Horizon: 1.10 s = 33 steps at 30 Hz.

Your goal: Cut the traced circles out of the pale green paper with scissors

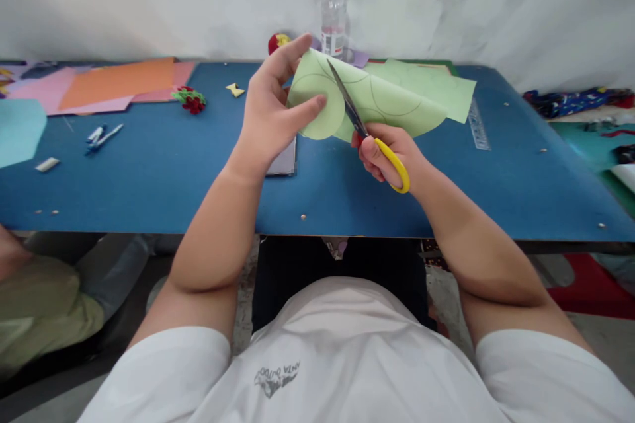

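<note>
Over a smooth blue bench [342, 215], the left hand [272, 96] pinches curling, circle-marked green paper [391, 99] before a clear plastic bottle [333, 6]; the right hand [397, 141] grips yellow-handled scissors [354, 114].

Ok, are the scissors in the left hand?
No, the right hand holds the scissors; the left hand holds the light green paper.

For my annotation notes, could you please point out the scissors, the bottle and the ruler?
Scissors [354, 115]: head view, on the dark blades.
Bottle [334, 8]: head view, on its clear body.
Ruler [479, 125]: head view, on its middle.
</note>
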### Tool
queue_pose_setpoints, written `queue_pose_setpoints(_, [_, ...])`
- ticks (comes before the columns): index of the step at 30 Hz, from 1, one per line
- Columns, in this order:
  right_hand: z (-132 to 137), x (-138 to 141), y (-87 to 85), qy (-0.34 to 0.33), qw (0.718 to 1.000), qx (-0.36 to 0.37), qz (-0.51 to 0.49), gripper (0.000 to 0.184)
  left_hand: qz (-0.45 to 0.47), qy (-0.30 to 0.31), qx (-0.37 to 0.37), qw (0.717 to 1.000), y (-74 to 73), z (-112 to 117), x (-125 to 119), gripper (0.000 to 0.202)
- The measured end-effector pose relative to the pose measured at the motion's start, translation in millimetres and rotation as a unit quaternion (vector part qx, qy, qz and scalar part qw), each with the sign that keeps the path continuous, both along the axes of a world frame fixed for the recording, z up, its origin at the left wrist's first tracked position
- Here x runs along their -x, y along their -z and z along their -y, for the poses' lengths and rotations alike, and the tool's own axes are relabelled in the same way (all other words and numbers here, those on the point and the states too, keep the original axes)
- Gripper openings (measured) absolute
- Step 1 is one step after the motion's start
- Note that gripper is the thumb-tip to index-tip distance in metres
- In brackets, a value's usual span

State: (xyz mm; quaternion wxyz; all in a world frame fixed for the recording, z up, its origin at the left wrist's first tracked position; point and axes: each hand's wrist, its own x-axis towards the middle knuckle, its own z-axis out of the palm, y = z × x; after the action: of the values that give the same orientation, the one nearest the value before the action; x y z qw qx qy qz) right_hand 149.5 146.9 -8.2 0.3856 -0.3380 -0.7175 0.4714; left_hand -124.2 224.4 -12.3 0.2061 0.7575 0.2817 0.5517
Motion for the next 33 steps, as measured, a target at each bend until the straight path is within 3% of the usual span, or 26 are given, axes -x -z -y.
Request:
queue_pose_setpoints(26, [1.9, -0.8, -4.4, 0.004, 1.000, 0.024, 0.007, 0.083, -0.031, -0.008, 0.027, 0.999, -2.4, -6.1, 4.7, 0.085])
queue_pose_setpoints(33, [2.0, -1.4, -5.1, 0.018, 0.999, 0.017, 0.023, 0.084, -0.001, 0.024, 0.004, 1.000, 1.4, -9.1, 6.2, 0.085])
